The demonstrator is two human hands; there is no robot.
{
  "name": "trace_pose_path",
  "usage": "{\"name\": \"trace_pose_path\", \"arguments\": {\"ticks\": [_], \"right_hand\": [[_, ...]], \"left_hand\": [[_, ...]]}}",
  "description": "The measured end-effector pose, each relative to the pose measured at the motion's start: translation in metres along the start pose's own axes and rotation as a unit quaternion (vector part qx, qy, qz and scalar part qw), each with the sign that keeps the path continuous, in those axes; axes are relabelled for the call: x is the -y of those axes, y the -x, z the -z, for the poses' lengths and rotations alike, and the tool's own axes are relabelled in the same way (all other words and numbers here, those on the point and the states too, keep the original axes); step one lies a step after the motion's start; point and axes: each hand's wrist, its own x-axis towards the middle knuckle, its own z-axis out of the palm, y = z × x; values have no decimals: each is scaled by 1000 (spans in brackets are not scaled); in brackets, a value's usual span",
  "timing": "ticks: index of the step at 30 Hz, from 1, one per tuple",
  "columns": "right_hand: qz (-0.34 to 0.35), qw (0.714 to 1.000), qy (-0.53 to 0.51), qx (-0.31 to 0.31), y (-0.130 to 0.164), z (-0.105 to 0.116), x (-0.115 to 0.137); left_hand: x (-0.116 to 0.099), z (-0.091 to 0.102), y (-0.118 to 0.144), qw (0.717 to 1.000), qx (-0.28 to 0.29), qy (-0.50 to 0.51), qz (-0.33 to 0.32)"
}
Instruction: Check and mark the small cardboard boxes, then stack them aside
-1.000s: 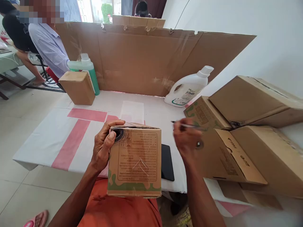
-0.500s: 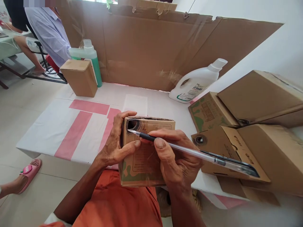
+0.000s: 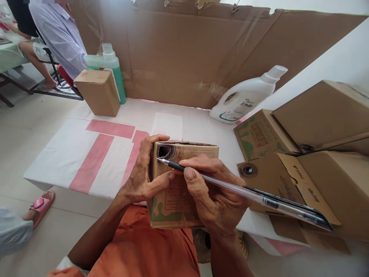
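Blackening is partly done: box (image 3: 178,184) is being clamped by left hand (image 3: 141,181), pen (image 3: 230,186) pinched in right hand (image 3: 213,196), tip at 11 o'clock corner.

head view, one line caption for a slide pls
Left hand steadies a small printed brown cardboard box while the right hand sets a clear ballpoint pen at its blackened corner.

A small brown cardboard box (image 3: 180,184) with green printing stands upright at the bench's near edge, a blackened hole at its 11 o'clock corner. A clear plastic ballpoint pen (image 3: 245,192) (black grip) lies slanted, tip at that hole, tail toward 4 o'clock.
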Motion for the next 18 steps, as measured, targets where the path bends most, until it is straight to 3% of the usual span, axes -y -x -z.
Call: {"name": "trace_pose_path", "arguments": {"ticks": [13,18], "right_hand": [[-7,1000,-17,-21,5,2,-1],[-13,995,17,-100,4,-1,-1]], "left_hand": [[-3,-1,4,1000,-7,15,22],[0,1,6,999,1,26,18]]}}
